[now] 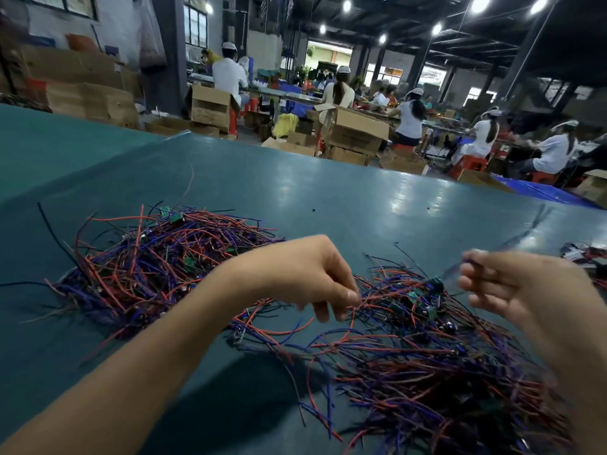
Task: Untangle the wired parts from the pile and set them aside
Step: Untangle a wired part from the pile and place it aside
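Two heaps of red, blue and black wired parts lie on the teal table (328, 198). One tangled pile (147, 267) sits at the left, a second pile (427, 356) at the right and front, with small green boards among the wires. My left hand (315, 277) reaches across between them and pinches wires at the right pile's near edge. My right hand (512, 290) is blurred, raised above the right pile, fingers curled round a thin dark wire (525, 231) that runs up and away.
A small cluster of parts (584, 254) lies at the table's right edge. Beyond the far edge are cardboard boxes (354, 129) and several seated workers (410, 116) at benches.
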